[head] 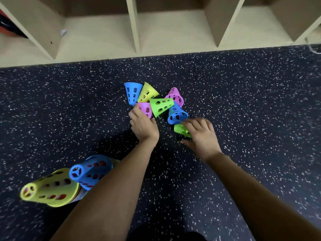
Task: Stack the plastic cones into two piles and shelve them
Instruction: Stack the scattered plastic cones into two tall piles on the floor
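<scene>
The stacking step is in hand, and shelving has not begun. Two piles stand on the speckled floor (69, 101) at the lower left, beside the left forearm: a yellow-topped pile (48, 186) and a blue-topped pile (92, 171). Both are blurred, so how many cones each holds is hard to say.

The loose cones (161, 106) lie tumbled on their sides in a cluster, near the front of the shelf (135, 32) but apart from it. The left hand (144, 126) has its grip pinched on a pink cone (146, 109) at the cluster's near edge, fingers over the top and thumb at the side. The right hand (201, 134) curls fingers and thumb round a lime cone (182, 130), its fingertips also brushing a blue cone (177, 115) just beyond.

Next, each cone likely needs lifting clear of its neighbours, turning wide end down and dropping over a pile's tip. The piles lean in this view, so a square, gentle seating matters. Several cones remain before anything goes into a compartment.
</scene>
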